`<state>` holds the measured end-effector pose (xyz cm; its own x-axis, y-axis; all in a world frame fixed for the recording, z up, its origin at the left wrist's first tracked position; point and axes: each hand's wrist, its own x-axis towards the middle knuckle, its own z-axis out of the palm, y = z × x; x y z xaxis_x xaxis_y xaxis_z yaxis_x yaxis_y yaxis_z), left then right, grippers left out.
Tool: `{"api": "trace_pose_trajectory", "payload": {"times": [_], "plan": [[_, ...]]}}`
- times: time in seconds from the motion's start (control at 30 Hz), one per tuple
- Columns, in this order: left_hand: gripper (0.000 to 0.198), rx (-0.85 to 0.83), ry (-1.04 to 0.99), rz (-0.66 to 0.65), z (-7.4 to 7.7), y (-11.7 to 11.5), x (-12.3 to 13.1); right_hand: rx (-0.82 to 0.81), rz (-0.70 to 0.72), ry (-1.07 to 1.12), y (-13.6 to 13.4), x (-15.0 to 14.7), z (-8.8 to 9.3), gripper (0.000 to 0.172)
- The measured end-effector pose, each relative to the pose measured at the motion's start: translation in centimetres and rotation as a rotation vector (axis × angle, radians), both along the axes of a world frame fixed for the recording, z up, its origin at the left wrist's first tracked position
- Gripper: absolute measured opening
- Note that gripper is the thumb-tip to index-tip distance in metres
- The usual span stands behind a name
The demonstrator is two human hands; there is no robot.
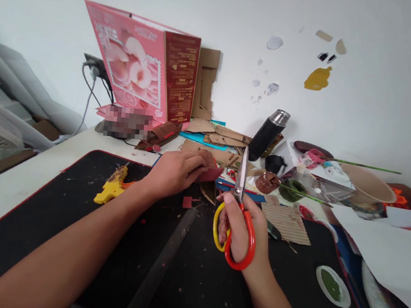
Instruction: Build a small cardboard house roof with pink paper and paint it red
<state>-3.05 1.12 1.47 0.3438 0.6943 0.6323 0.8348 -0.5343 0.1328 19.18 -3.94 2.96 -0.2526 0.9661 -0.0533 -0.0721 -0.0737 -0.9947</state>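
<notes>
My right hand (240,224) grips a pair of scissors (238,212) with red and yellow handles, blades closed and pointing up and away from me. My left hand (176,170) is closed on a piece of red card (212,173), pinching it just left of the blades. Both hands hover over a black mat (72,218). A small red offcut (187,202) lies on the mat below the left hand.
A yellow glue gun (114,184) lies on the mat to the left, a metal ruler (163,263) in front. A pink box (141,65), cardboard scraps (222,138), a black flask (267,134), corrugated card (286,222), tape rolls and a paper bowl (367,185) crowd the back and right.
</notes>
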Motion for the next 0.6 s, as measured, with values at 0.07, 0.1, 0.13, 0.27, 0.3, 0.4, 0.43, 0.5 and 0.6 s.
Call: {"api": "trace_pose_trajectory", "payload": {"times": [0.07,0.1,0.13,0.27,0.3,0.4,0.43,0.5,0.6], "plan": [[0.019,0.004,-0.003,0.005,0.05,-0.04,0.02,-0.004,-0.002,0.000,-0.01,-0.05,0.03,0.046],[0.020,0.004,-0.003,0.009,0.07,-0.06,0.02,-0.005,-0.003,0.001,-0.01,-0.08,0.03,0.046],[0.020,0.002,-0.002,0.012,0.09,-0.07,0.02,-0.004,-0.003,0.003,0.00,-0.10,0.01,0.046],[0.020,-0.027,0.010,0.025,0.06,-0.06,0.05,0.004,0.004,-0.001,-0.06,-0.12,-0.12,0.045],[0.020,-0.035,0.011,0.025,0.03,-0.06,0.07,0.005,0.007,-0.003,-0.10,-0.11,-0.14,0.044],[0.019,-0.052,0.003,0.020,-0.08,-0.04,0.17,0.009,0.010,-0.006,-0.22,-0.07,-0.17,0.045],[0.018,-0.054,-0.004,0.017,-0.11,-0.04,0.19,0.010,0.010,-0.006,-0.25,-0.05,-0.16,0.046],[0.018,-0.050,-0.018,0.016,-0.13,-0.04,0.21,0.010,0.008,-0.010,-0.31,-0.02,-0.14,0.046],[0.018,-0.041,-0.024,0.021,-0.09,-0.04,0.18,0.006,0.006,-0.023,-0.37,0.01,-0.12,0.046]]}}
